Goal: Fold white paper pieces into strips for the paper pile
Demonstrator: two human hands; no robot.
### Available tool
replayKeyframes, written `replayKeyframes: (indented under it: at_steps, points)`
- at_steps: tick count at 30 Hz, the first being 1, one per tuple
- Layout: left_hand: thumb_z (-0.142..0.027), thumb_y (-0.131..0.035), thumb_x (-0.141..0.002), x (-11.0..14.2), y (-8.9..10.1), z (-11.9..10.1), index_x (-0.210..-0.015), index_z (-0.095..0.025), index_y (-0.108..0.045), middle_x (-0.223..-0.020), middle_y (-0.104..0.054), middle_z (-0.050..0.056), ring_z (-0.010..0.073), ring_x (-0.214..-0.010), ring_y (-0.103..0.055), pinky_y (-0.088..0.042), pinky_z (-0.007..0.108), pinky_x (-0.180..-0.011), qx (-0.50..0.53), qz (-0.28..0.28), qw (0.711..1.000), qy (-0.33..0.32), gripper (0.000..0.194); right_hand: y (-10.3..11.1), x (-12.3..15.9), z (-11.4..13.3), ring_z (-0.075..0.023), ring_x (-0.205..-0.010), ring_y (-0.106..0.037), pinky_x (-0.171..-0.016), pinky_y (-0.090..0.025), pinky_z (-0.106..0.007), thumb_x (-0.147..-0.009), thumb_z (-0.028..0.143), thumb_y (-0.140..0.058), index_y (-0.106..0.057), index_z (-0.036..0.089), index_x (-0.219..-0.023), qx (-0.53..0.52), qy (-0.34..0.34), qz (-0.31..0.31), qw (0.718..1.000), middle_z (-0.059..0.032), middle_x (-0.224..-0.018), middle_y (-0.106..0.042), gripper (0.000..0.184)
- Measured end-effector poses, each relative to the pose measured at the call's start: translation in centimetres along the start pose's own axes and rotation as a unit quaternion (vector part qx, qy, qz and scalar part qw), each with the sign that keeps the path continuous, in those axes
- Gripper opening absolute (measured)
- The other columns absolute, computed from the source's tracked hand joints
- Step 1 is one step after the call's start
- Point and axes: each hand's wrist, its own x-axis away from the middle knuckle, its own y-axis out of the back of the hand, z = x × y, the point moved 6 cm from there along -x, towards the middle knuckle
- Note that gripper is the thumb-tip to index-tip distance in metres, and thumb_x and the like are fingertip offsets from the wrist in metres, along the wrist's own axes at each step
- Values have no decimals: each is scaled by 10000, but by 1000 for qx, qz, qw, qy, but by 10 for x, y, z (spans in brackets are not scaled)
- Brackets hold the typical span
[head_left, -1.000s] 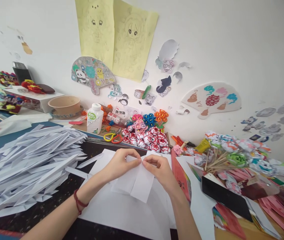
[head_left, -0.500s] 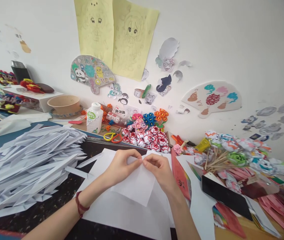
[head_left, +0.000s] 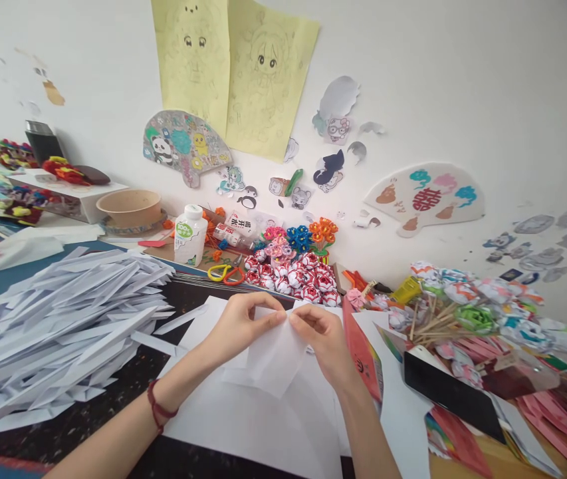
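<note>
Between both hands hangs a thin white sheet of paper (head_left: 276,366), pinched along its top edge. My left hand (head_left: 250,326), with a dark red bracelet (head_left: 158,409) on its wrist, grips the edge between thumb and forefinger. Just beside it, fingertips almost meeting, my right hand (head_left: 320,332) pinches the same edge with thumb and curled fingers. The lower part of the sheet droops toward me. Below lie larger white sheets (head_left: 253,432) on the dark tabletop.
Folded white paper strips (head_left: 64,326) are heaped at left. Behind the hands stand a white bottle (head_left: 190,236), yellow-and-orange scissors (head_left: 226,273) and red-white paper flowers (head_left: 296,276). A black phone (head_left: 453,396) lies at right near stick-mounted paper flowers (head_left: 477,316).
The hanging sheet has lifted slightly and now bends, its lower corner higher and further left. Both hands keep their pinch in almost the same place.
</note>
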Motion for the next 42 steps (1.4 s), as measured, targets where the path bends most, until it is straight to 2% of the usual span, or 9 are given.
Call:
replayKeyframes:
  at_steps: [4,8,14,19,25,34,42]
  points:
    - [-427,-582,-783,-2,4,4,-780,-152,-640,-712,-633,8,117,-593,-521,-355,200,-504,-11,-11,1000,8,281,6,-2,-3,-136,-687,-540,-589,-432,-222,-741,305,-666,-641,208,-773,-10,-17,-18,1000,3,-774,-598,105]
    - [-398,-572,-797,-3,5,3,-806,-166,-657,-783,-662,15,134,-666,-558,-390,210,-564,-27,-24,999,-14,247,11,-4,-11,-164,-729,-569,-622,-465,-249,-694,312,-706,-666,217,-794,3,-24,-45,999,-14,-833,-626,143]
    - [-350,-584,-790,-2,0,3,-789,-170,-686,-823,-693,27,164,-763,-614,-439,220,-668,-20,-11,1000,-11,207,8,-5,-14,-181,-694,-583,-608,-476,-273,-712,338,-684,-686,174,-779,27,-29,-29,999,-50,-768,-652,177]
    - [-335,-570,-795,-2,1,6,-784,-168,-692,-808,-704,30,175,-755,-627,-447,232,-672,-36,-24,999,-3,207,6,-4,-11,-200,-738,-597,-628,-484,-286,-719,344,-676,-686,161,-811,39,-13,-40,998,-70,-824,-665,205]
    - [-324,-555,-806,0,1,4,-790,-163,-686,-789,-705,26,167,-732,-628,-454,225,-656,-27,-44,999,-7,208,3,-2,-15,-169,-640,-581,-575,-470,-272,-715,340,-683,-681,164,-779,-4,-9,-63,998,-39,-725,-654,188]
    - [-356,-549,-818,2,-1,3,-796,-159,-676,-798,-696,27,164,-743,-618,-452,220,-660,-14,-51,999,-5,235,4,0,-14,-170,-651,-588,-596,-470,-275,-693,332,-703,-687,174,-747,-27,-11,-83,996,-33,-724,-662,168]
    - [-387,-573,-796,-2,0,6,-838,-158,-688,-861,-701,45,185,-790,-623,-454,221,-654,-3,-17,1000,-6,260,9,-1,-12,-199,-679,-606,-597,-486,-292,-686,388,-700,-686,211,-798,16,-16,-96,995,-34,-765,-671,210]
